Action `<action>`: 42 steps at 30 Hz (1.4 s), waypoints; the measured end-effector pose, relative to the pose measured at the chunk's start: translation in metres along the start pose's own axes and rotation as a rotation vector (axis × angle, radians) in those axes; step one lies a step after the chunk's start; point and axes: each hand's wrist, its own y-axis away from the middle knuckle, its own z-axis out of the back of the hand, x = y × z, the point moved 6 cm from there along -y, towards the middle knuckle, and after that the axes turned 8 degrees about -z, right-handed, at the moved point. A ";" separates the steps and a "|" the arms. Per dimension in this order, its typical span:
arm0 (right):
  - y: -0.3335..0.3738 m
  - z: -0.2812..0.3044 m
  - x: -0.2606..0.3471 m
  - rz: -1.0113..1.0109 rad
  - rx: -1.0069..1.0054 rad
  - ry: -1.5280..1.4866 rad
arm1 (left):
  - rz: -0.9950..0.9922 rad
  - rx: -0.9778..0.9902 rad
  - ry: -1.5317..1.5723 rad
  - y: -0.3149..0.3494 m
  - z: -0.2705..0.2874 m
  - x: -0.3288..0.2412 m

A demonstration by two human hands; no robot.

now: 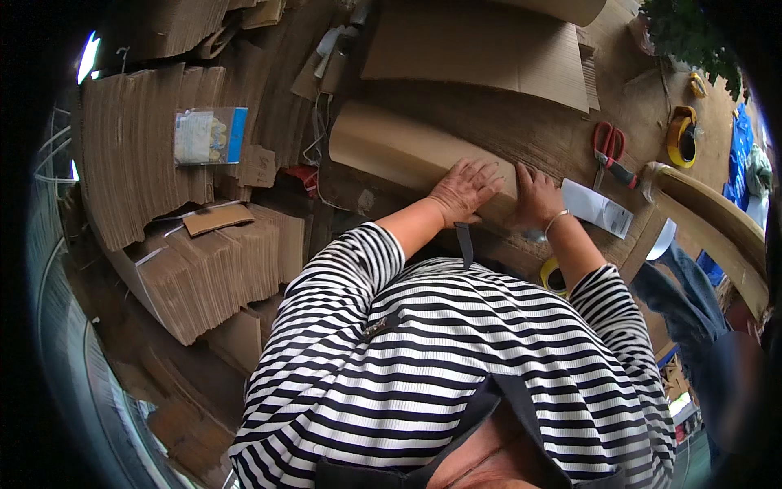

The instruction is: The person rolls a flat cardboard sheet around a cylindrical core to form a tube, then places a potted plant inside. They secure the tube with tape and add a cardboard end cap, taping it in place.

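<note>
A long brown cardboard piece (391, 148), folded or curved along its length, lies across the work table in front of me. My left hand (468, 192) rests on it with the fingers stretched out and apart. Beside it, at the right end of the cardboard, my right hand (538, 200) presses down, fingers extended; their lower part is partly hidden. Just right of that hand lies a white sheet of paper (597, 209). Red-handled scissors (609, 147) sit beyond the paper. A yellow tape roll (553, 275) shows below my right wrist.
Flat cardboard sheets (481, 49) lie at the far side. Tall cardboard stacks (134, 155) stand on the left, with a plastic packet (210, 137) on one. Farther right are a yellow tape dispenser (682, 138) and a long curved cardboard piece (713, 220). Another person's jeans (688, 285) show at right.
</note>
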 end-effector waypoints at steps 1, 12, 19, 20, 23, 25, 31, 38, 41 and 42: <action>0.006 0.001 0.003 0.019 -0.059 -0.006 | 0.052 -0.023 0.039 0.006 0.006 0.013; 0.049 -0.033 0.019 0.041 -0.372 -0.038 | 0.415 0.458 0.277 0.049 -0.002 0.178; 0.053 -0.047 0.017 0.042 -0.393 -0.057 | 0.183 0.457 0.319 -0.039 -0.011 0.114; 0.054 -0.046 0.017 0.043 -0.388 -0.056 | 0.135 0.336 0.337 -0.054 -0.013 0.097; 0.058 -0.049 0.017 0.050 -0.468 -0.097 | 0.031 0.091 0.384 -0.094 -0.032 0.065; 0.059 -0.056 0.016 0.062 -0.577 -0.141 | 0.049 0.263 0.472 -0.111 -0.042 0.052; 0.067 -0.067 0.016 0.052 -0.561 -0.153 | 0.028 0.260 0.506 -0.098 -0.021 0.027; 0.063 -0.072 0.015 0.088 -0.654 -0.223 | -0.209 0.273 0.737 -0.080 0.000 0.007; 0.066 -0.072 0.013 0.083 -0.673 -0.285 | -0.115 0.461 0.809 -0.081 0.017 -0.004; 0.067 -0.076 0.015 0.079 -0.747 -0.229 | -0.043 0.494 0.844 -0.080 0.017 -0.001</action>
